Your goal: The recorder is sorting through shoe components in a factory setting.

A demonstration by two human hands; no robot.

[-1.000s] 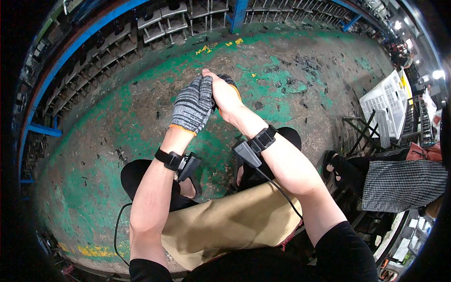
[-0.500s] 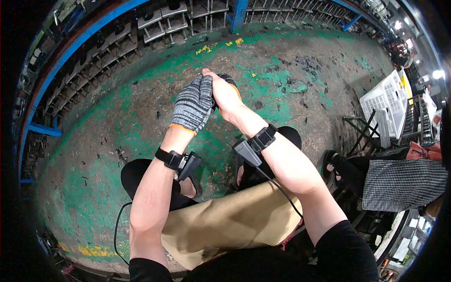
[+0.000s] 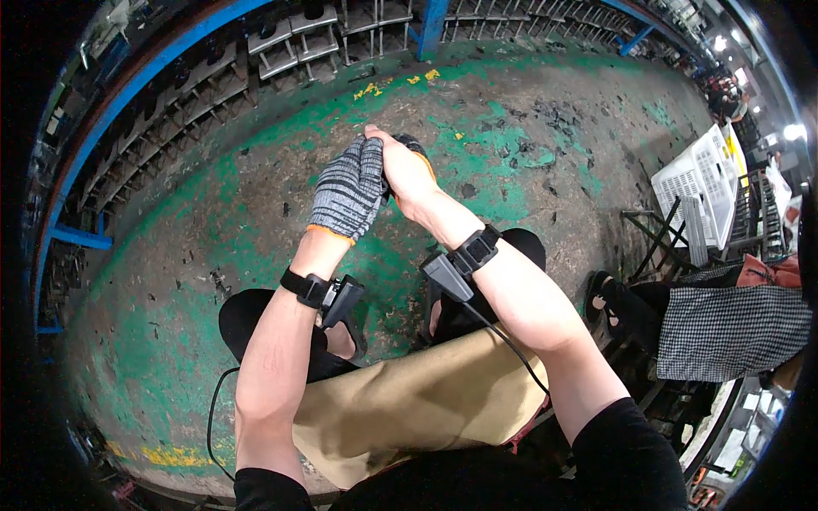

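My left hand (image 3: 348, 189) wears a grey and black striped knit glove with an orange cuff. It is closed and pressed against my right hand (image 3: 408, 175), its fingertips hidden between the two. Bare skin shows on the right hand and thumb, which lies along the gloved fingers. Around the far side of that hand bunches a second knit glove (image 3: 412, 144), dark with an orange edge, mostly hidden. My right fingers appear closed on it. Both hands are raised in front of my knees, above the floor.
A tan cloth (image 3: 417, 396) lies across my lap. Black straps with small devices (image 3: 341, 300) sit on both wrists, trailing cables. Metal racks (image 3: 294, 43) with a blue frame (image 3: 434, 30) line the far side. At right are a white crate (image 3: 699, 183) and a person in checked cloth (image 3: 733, 332).
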